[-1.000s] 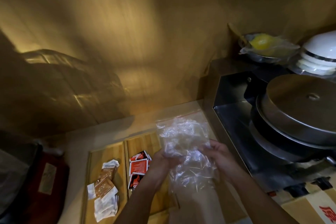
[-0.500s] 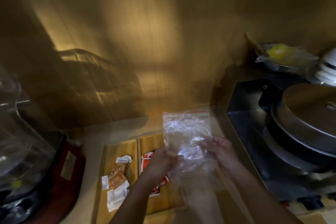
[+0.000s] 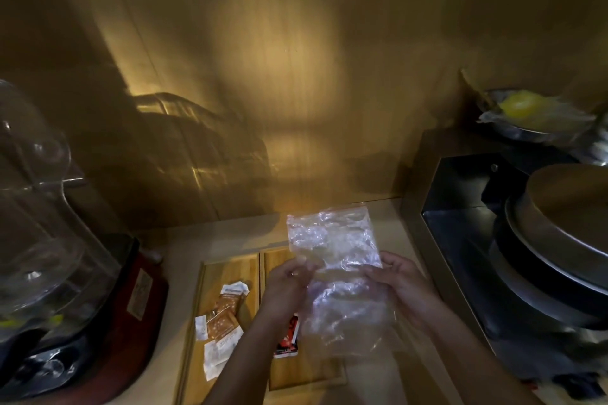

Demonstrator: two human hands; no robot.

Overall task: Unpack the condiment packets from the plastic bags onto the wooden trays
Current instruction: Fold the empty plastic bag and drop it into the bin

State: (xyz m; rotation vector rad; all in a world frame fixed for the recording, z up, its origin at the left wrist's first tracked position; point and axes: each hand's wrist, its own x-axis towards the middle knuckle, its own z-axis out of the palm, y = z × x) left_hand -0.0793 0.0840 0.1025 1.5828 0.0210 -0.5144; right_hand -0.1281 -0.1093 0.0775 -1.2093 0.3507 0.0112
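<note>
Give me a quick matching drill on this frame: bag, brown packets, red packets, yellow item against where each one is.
Things:
1. bag
2. brown packets
3. red packets
4. yellow item

Places:
A. right tray
B. bowl, far right
C. held by left hand and right hand
D. left tray

Pairs: 1-C, 2-D, 3-A, 4-B

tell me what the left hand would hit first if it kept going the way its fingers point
Probably the clear plastic bag its fingers already pinch; the left hand points up and right, toward the right hand. Depth is unclear.
</note>
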